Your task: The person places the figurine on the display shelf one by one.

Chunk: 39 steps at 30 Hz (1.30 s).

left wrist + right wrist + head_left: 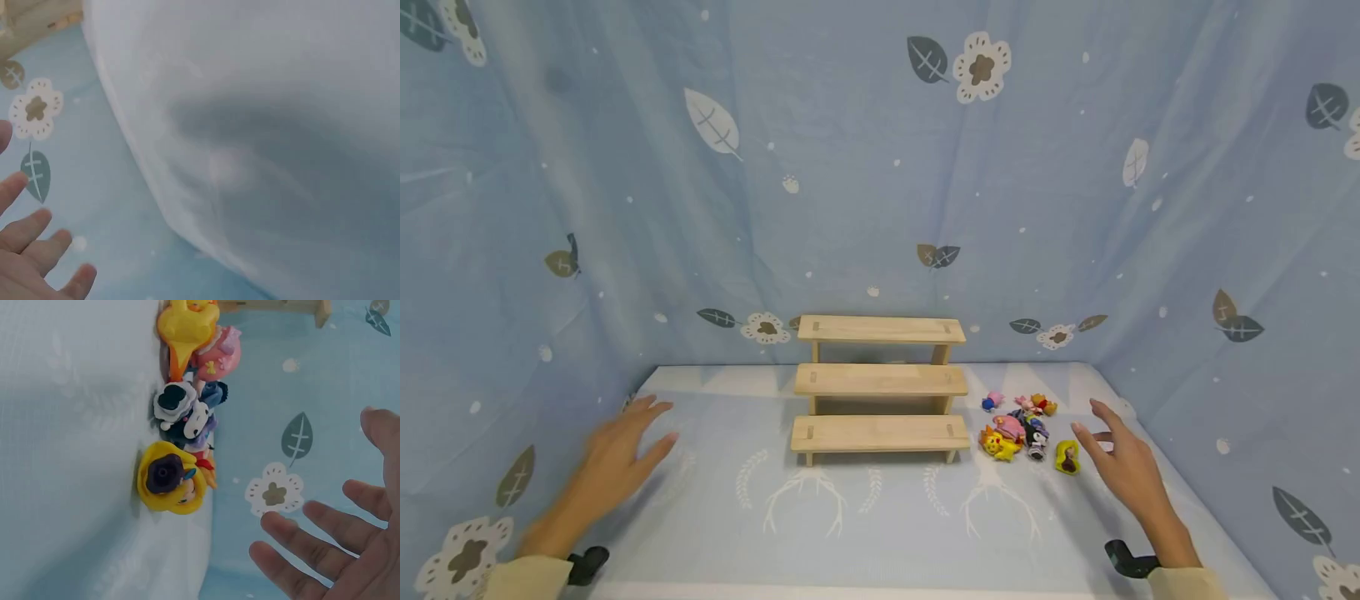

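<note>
My left hand point(617, 454) hovers over the left side of the table with fingers spread and holds nothing; in the left wrist view its fingertips point(39, 219) show at the lower left. On the other side, my right hand point(1120, 467) is held just right of a cluster of small toy figures, fingers extended. Nearest to it lies a yellow figure with a dark middle point(1067, 457). The cluster includes a yellow-and-orange figure point(999, 444), a pink figure point(1010, 427) and a black-and-white figure point(1036, 443). Behind them lie a red-and-yellow figure point(1042, 405) and a pink-and-blue one point(992, 401).
A three-step wooden display stand point(881, 379) stands at the middle back of the table, left of the figures. The table point(700, 533) has a pale patterned cover. Blue curtains point(865, 167) with leaf and flower prints enclose the back and both sides.
</note>
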Each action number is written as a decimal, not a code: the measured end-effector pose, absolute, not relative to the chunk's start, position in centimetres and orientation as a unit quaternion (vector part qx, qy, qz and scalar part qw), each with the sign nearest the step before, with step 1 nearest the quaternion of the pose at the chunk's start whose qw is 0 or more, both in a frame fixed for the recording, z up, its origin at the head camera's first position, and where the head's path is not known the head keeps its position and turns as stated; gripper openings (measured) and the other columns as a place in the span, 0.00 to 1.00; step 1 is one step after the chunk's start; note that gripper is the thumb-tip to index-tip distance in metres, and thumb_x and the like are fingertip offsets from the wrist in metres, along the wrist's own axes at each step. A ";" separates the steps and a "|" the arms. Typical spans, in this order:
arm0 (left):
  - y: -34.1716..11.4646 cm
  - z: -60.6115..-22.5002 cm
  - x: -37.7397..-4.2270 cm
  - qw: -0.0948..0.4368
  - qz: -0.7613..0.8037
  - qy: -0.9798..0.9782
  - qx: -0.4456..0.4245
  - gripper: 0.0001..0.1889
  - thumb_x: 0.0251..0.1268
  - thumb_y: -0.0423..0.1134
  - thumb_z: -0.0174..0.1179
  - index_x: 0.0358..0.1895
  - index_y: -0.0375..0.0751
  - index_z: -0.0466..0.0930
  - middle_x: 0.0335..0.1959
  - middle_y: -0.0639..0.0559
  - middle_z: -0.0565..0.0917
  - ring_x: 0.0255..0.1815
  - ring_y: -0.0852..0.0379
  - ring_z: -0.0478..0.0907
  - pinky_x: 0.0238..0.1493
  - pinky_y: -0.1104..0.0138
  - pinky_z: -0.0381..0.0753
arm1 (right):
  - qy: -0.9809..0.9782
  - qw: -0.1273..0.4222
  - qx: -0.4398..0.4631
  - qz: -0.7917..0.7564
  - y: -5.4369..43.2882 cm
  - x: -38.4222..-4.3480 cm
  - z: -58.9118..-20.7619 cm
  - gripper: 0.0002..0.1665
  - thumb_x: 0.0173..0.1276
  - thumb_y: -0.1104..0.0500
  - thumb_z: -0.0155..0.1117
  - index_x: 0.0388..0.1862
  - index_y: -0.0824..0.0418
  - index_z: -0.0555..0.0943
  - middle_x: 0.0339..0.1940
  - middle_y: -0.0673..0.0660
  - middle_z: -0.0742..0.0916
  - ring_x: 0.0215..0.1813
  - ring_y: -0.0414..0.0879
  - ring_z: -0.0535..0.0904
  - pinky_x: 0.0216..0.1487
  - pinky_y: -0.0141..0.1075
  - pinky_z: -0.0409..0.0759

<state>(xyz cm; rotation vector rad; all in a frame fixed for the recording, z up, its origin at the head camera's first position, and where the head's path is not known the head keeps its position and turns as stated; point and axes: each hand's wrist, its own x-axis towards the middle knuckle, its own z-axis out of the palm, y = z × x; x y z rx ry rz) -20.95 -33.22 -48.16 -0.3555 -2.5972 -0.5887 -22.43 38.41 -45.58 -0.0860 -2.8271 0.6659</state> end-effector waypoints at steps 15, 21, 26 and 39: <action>-27.7 -48.2 -23.2 0.194 -0.358 -0.909 -0.091 0.24 0.76 0.46 0.63 0.68 0.39 0.76 0.61 0.42 0.81 0.55 0.44 0.80 0.50 0.55 0.77 | -0.947 0.109 -0.063 0.296 38.2 -22.9 -47.8 0.43 0.77 0.31 0.54 0.75 0.63 0.68 0.64 0.70 0.81 0.58 0.65 0.79 0.45 0.53 0.85; -25.4 -47.9 -25.1 0.149 -0.412 -0.897 -0.067 0.27 0.77 0.53 0.60 0.71 0.45 0.73 0.64 0.46 0.80 0.59 0.47 0.79 0.53 0.56 0.77 | -0.948 0.093 -0.062 0.298 38.1 -22.9 -47.9 0.45 0.76 0.30 0.54 0.75 0.62 0.68 0.65 0.69 0.80 0.59 0.65 0.79 0.46 0.53 0.84; -23.6 -47.8 -26.3 0.123 -0.456 -0.879 -0.059 0.27 0.77 0.54 0.60 0.71 0.46 0.72 0.65 0.45 0.78 0.61 0.45 0.77 0.57 0.51 0.75 | -0.948 0.086 -0.064 0.299 38.1 -22.9 -47.9 0.46 0.75 0.29 0.54 0.76 0.62 0.67 0.65 0.70 0.80 0.59 0.65 0.78 0.46 0.54 0.84; -19.8 -47.7 -28.8 0.070 -0.545 -0.830 -0.094 0.28 0.77 0.56 0.59 0.73 0.50 0.71 0.63 0.44 0.78 0.62 0.44 0.77 0.62 0.44 0.75 | -0.943 0.081 -0.087 0.311 38.8 -22.9 -48.9 0.44 0.76 0.32 0.55 0.75 0.63 0.68 0.66 0.69 0.79 0.60 0.63 0.76 0.40 0.41 0.82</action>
